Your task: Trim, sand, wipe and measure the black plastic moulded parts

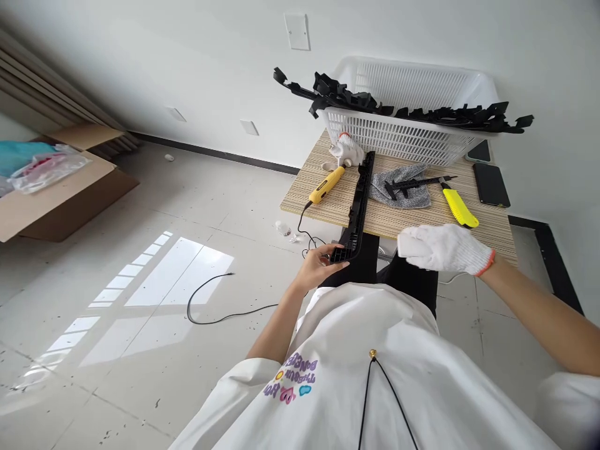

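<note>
A long black plastic strip [360,200] lies across the small wooden table [403,219], its near end hanging over the front edge. My bare left hand [321,262] is closed on that near end. My right hand [443,249], in a white knit glove with an orange cuff, hovers over the table's front edge beside the strip with its fingers stretched flat, holding nothing I can see.
On the table lie a yellow corded tool [328,185], a spare white glove [347,150], a grey cloth [403,187] with a black caliper, a yellow knife [459,207] and a phone [490,184]. A white basket [403,134] holds several black strips. A cardboard box [56,187] stands at left.
</note>
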`<action>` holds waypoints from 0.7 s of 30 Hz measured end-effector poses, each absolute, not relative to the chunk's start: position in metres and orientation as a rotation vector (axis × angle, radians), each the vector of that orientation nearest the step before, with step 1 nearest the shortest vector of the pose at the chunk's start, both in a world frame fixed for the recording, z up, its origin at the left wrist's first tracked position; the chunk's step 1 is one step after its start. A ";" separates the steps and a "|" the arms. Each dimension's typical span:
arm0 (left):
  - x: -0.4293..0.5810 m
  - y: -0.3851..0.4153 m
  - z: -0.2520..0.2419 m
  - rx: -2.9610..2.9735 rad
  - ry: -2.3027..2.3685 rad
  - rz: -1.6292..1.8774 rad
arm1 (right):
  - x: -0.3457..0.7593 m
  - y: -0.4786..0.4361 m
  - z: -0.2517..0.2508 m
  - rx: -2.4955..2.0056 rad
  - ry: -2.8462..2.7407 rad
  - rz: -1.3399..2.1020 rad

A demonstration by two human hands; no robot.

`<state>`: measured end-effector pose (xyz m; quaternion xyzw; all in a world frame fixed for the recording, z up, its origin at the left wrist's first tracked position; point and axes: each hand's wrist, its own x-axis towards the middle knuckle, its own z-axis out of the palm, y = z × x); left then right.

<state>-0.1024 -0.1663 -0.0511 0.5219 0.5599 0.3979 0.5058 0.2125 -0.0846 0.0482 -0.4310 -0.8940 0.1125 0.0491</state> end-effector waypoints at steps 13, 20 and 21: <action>-0.101 -0.164 -0.056 1.382 1.375 0.943 | 0.135 -0.077 0.058 -0.913 -3.016 0.019; -0.105 -0.159 -0.059 1.460 1.327 0.927 | 0.230 -0.083 0.046 -1.495 -2.634 0.155; -0.106 -0.159 -0.059 1.474 1.328 0.920 | 0.223 -0.083 0.050 -1.421 -2.639 0.284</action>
